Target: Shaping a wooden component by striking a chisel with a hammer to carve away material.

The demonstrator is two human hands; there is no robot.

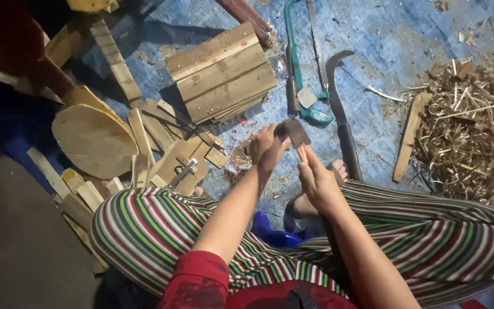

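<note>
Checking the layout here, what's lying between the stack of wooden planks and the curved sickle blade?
In the head view, a green-framed hacksaw lies on the blue tarp between the plank stack and the sickle.

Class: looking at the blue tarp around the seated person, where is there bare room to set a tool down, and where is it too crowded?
Bare blue tarp lies between the curved dark sickle and the pile of pale wood shavings. It is crowded on the other side, around the stack of wooden planks and the round wooden disc. The teal-framed saw fills the middle.

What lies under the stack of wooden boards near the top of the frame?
The stack of boards rests on the blue tarp, with thinner wooden strips poking out at its lower-left edge. Anything beneath its middle is covered.
</note>
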